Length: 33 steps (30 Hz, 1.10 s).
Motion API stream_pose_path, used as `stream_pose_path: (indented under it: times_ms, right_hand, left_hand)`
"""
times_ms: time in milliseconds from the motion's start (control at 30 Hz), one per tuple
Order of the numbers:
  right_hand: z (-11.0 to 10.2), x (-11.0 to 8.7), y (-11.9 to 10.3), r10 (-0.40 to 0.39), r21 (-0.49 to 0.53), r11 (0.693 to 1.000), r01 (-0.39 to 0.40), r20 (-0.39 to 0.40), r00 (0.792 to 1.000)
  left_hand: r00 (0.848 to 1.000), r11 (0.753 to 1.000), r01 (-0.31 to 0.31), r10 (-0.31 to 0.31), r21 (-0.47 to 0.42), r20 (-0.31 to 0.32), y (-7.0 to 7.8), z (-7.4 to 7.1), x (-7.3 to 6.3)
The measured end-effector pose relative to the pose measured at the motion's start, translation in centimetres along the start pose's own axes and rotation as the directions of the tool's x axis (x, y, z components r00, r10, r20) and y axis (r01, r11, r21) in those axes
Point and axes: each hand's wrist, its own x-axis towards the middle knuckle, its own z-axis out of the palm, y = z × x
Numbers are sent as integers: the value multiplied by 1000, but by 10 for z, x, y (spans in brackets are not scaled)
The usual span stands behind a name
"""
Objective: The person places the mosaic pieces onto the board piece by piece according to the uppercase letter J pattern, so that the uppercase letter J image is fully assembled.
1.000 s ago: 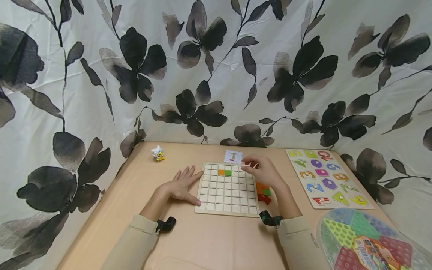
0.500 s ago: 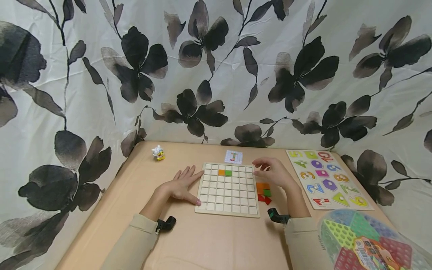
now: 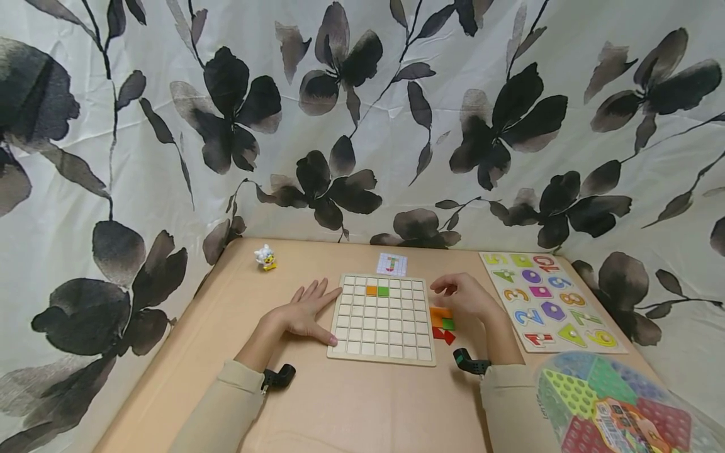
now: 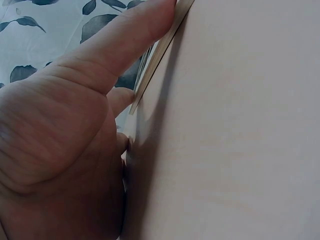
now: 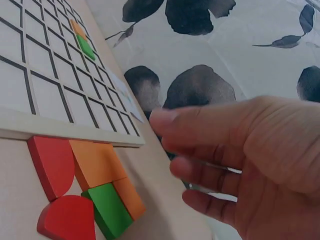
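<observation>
A pale wooden grid board (image 3: 382, 327) lies on the table with an orange square tile (image 3: 371, 290) and a green square tile (image 3: 383, 290) side by side in an upper row. My left hand (image 3: 303, 313) is spread flat at the board's left edge, thumb and a fingertip touching the rim. To the right of the board hovers my right hand (image 3: 466, 296), fingers loosely bent, nothing between them. Below it, against the board's right edge, sit orange blocks (image 5: 97, 162), a green block (image 5: 111, 210) and two red round-sided blocks (image 5: 52, 167).
Behind the board lies a small printed pattern card (image 3: 392, 264). A white and yellow toy figure (image 3: 265, 257) stands at the back left. On the right are a number-and-shape puzzle board (image 3: 544, 302) and a clear plastic container (image 3: 617, 402) of coloured pieces. A floral curtain (image 3: 362, 126) hangs behind the table.
My right hand has moved right, from over the board's upper right corner to beside it, and sunk slightly. The left hand and the tiles have stayed put.
</observation>
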Motion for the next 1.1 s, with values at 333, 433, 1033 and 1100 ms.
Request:
stream_pose_path:
  times_ms: [333, 433, 1033, 1100]
  right_hand:
    - [5, 3, 13, 11, 2, 1000, -11, 109, 994]
    - [8, 4, 15, 9, -4, 1000, -9, 127, 992]
    - [14, 5, 18, 48, 12, 999, -51, 155, 987]
    - [14, 5, 18, 51, 10, 999, -53, 158, 986]
  left_hand:
    - [1000, 1000, -9, 9, 5, -5, 0, 0, 0]
    - [1000, 1000, -10, 10, 6, -5, 0, 1, 0]
    - [1000, 1000, -9, 9, 16, -9, 1, 1, -1]
    - [1000, 1000, -9, 9, 14, -10, 1, 1, 0]
